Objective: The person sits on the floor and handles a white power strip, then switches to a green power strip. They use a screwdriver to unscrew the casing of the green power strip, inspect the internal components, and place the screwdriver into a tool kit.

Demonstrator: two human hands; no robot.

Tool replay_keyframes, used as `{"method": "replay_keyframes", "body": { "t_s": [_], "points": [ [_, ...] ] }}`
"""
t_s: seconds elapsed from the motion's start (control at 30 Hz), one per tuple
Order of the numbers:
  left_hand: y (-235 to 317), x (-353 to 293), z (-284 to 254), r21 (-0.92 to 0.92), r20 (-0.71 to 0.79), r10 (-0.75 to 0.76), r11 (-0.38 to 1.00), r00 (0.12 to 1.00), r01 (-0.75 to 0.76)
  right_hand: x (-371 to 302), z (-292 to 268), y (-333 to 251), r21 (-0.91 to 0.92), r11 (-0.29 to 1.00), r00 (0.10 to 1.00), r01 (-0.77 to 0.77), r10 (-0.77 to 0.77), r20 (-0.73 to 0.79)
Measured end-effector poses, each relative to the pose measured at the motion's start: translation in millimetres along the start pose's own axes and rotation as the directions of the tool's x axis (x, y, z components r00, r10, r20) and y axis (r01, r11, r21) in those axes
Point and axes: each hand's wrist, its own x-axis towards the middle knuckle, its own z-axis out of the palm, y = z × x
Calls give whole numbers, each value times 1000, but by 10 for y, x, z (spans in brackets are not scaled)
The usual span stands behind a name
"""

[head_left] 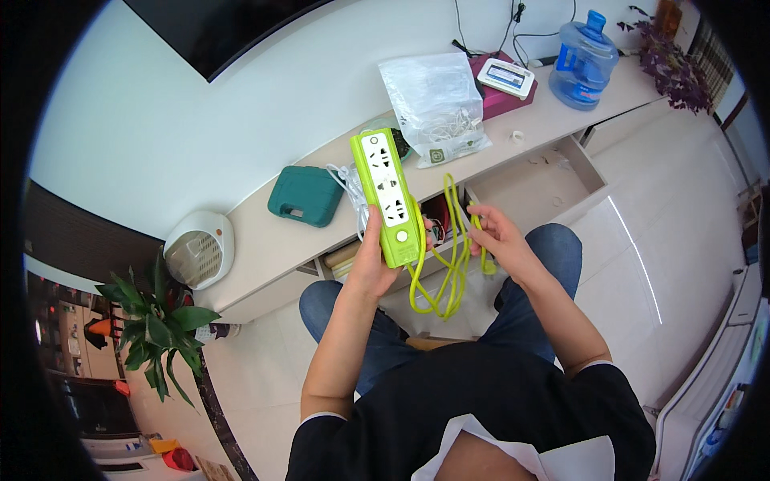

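Observation:
My left hand (374,258) grips the lower end of a green and white power strip (387,191), held up with its sockets facing me. From the strip's lower end a yellow-green cord (449,297) hangs in loose loops between my hands. At the right of the loops, the fingers of my right hand (499,239) are closed on part of the cord. Behind the strip, an open drawer (439,220) with small items shows in part; the strip and my left hand hide some of it.
A second drawer (589,178) stands pulled out at the right. On the cabinet top are a green case (305,196), a plastic bag of white cables (433,104), a white device (507,78) on a magenta box, and a blue water jug (584,64). A plant (160,325) stands left.

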Motion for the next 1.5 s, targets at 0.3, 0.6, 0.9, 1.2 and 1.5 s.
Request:
{"method": "replay_keyframes", "body": {
  "t_s": [0.3, 0.6, 0.9, 1.2, 1.5],
  "points": [
    [60, -65, 2, -100, 7, 8, 995, 1000, -7, -179, -7, 664, -353, 930, 980, -103, 156, 124],
    [10, -129, -50, -82, 101, 17, 997, 995, -9, -177, -12, 1153, -564, 814, 965, -139, 240, 108],
    [4, -233, -103, -241, 217, 8, 969, 976, 46, -240, 47, 996, -515, 851, 929, -101, 265, 256],
    [-16, -295, -102, -278, 211, -34, 956, 977, 93, -262, 45, 1165, -479, 866, 895, -145, 321, 310],
    [-90, -310, 84, 18, 86, -53, 999, 995, 51, -27, 131, 1726, -666, 742, 765, -78, 473, 437]
  ]
}}
